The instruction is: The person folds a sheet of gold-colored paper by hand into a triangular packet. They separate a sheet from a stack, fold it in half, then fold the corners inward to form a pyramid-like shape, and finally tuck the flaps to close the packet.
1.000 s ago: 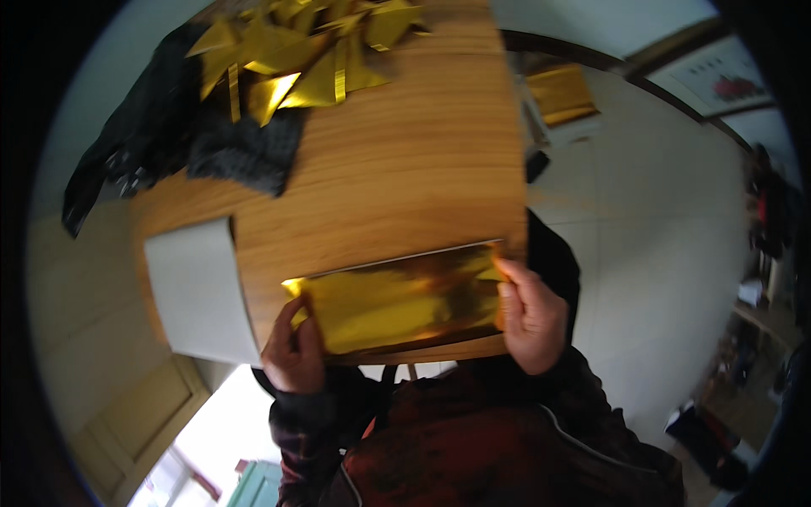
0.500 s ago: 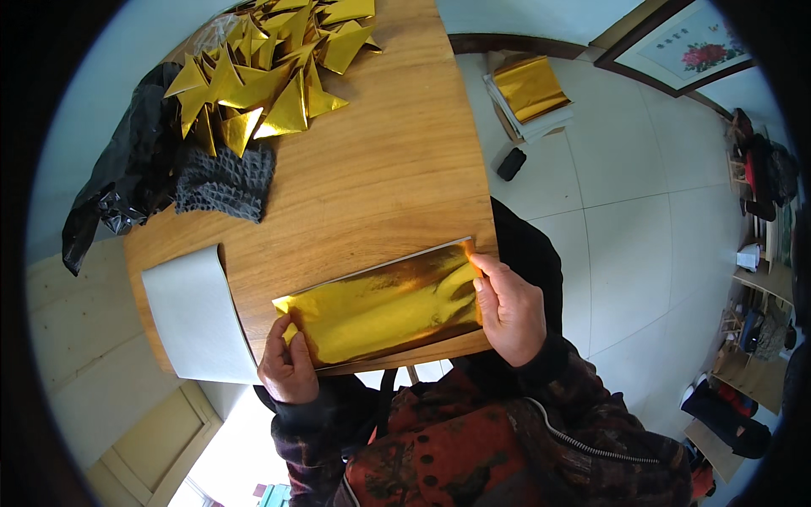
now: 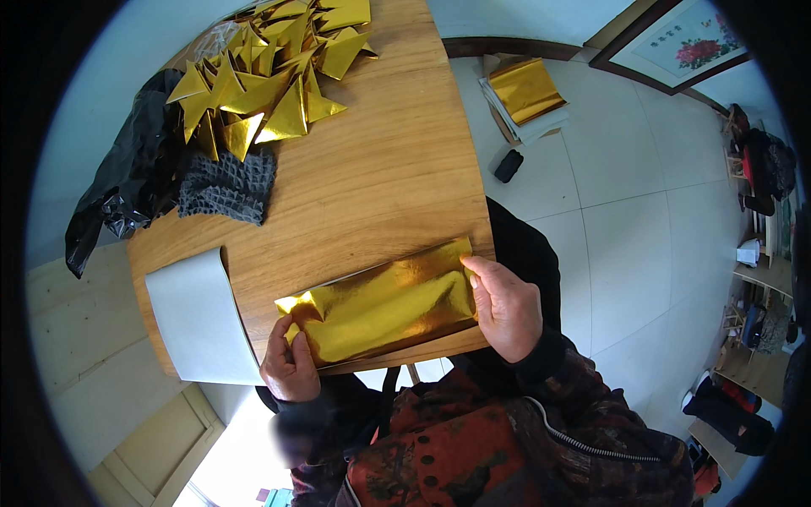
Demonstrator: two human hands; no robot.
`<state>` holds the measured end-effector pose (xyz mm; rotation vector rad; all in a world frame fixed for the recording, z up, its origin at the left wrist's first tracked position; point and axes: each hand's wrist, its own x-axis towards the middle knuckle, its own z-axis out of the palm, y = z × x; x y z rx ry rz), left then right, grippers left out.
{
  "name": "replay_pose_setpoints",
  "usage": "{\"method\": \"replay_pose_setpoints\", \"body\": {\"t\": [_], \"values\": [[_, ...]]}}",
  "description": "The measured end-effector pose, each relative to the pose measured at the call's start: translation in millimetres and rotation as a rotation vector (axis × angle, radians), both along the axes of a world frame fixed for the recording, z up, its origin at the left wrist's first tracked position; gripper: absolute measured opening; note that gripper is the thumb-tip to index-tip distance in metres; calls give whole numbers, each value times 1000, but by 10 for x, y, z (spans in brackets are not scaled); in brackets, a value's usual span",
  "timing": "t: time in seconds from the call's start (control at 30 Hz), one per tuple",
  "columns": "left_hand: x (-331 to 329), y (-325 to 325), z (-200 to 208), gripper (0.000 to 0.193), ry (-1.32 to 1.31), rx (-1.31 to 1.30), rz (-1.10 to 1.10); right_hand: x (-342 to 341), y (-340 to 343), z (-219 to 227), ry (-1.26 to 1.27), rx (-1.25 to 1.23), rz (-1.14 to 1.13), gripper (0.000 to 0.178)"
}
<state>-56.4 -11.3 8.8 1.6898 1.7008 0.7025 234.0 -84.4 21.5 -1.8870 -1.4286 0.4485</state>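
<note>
A long folded sheet of gold foil paper [image 3: 384, 304] lies along the near edge of the wooden table [image 3: 372, 160], its shiny side up and a pale edge showing at the back. My left hand [image 3: 290, 362] pinches its left end between thumb and fingers. At the other end, my right hand [image 3: 507, 308] grips the right edge, thumb toward the sheet. To the left of the sheet, a pale grey-white stack of folded paper [image 3: 201, 317] hangs slightly over the table's edge.
Folded gold paper shapes [image 3: 287, 80] are heaped at the far left of the table. Beside them are a black plastic bag [image 3: 135, 156] and a dark textured cloth [image 3: 228, 186]. On the floor at right are a stack of gold sheets [image 3: 525, 91] and a small black case [image 3: 509, 166].
The gold sheet's surface has flexed, with its highlights and creases shifting, and its back edge sits a little differently. Both hands keep their hold at the two ends.
</note>
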Motion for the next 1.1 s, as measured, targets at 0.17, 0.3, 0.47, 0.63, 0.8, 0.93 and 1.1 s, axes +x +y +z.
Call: {"method": "replay_pose_setpoints", "body": {"t": [0.17, 0.3, 0.47, 0.63, 0.8, 0.93, 1.1], "values": [[-9, -12, -10, 28, -5, 20, -12, -4, 3, 12, -8, -20, -3, 28], [-7, -7, -9, 28, -15, -8, 5, 1, 12, 0, -39, 7, -2, 28], [4, -5, 12, 28, 10, 5, -5, 0, 12, -2, -34, 11, -4, 27], [24, -2, 52, 28, 47, -17, -6, 3, 1, 1, -49, 1, 3, 27], [39, -15, 74, 28, 18, -76, 12, 1, -8, 4, -45, -2, -6, 26], [29, -10, 63, 28, 24, -62, 7, -12, -16, 41, 14, -65, -20, 25], [33, -5, 40, 28, 26, -34, 29, -21, -2, 70, 53, -84, -29, 23]]}}
